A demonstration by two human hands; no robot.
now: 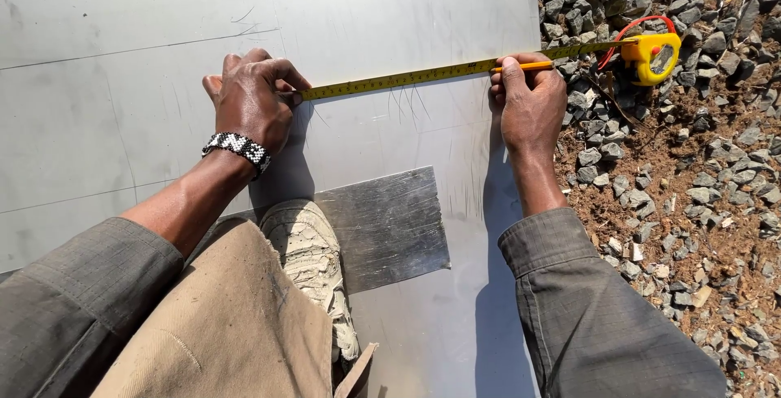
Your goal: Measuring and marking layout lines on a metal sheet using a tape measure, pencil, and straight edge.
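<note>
Head view: left hand [254, 105] pins tape measure [423, 74] on metal sheet [122, 121]; right hand [529, 101] fingers grip pencil [525, 65].

— What do you have on your arms?

— You wear grey-green long sleeves with stitched cuffs, pushed up short of both wrists. Your left hand [254, 104] carries a black-and-white beaded bracelet [237, 149]; your right hand [530, 104] is bare.

— And lower down?

— Tan trousers [232, 325] with a visible seam, and a worn, pale, dusty shoe [313, 261].
</note>
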